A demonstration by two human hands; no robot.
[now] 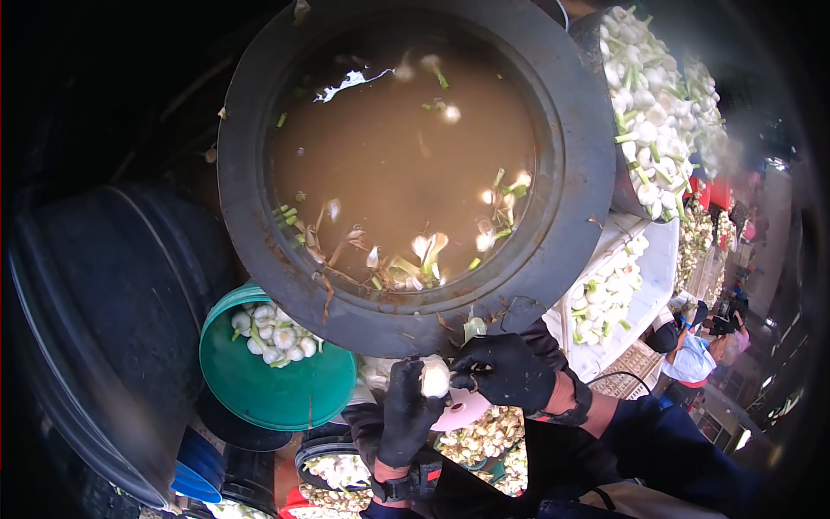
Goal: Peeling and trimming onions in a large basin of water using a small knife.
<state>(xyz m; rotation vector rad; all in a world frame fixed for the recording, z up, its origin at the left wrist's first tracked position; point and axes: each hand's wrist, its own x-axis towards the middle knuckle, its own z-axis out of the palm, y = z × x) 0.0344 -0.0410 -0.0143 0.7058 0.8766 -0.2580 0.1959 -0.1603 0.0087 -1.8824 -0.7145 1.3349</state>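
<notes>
In a black glove, my left hand (410, 405) holds a white garlic bulb (435, 377) just below the near rim of a large dark tub (415, 324). My right hand (506, 371), gloved too, is at the bulb's right side with its fingers bent; whether it pinches a bit of skin or stem cannot be told. Brown water (395, 162) stands in the tub. Several garlic bulbs, cut green stems and dry peels float in it, mostly along the near edge. A pale green scrap (474, 327) lies on the rim above my right hand.
A green bucket (272, 396) with white garlic stands left of my hands. Heaped garlic (648, 117) fills a container at upper right, above a white crate (655, 285) of bulbs. A large black drum (117, 311) is at left. Other people (694, 357) are at far right.
</notes>
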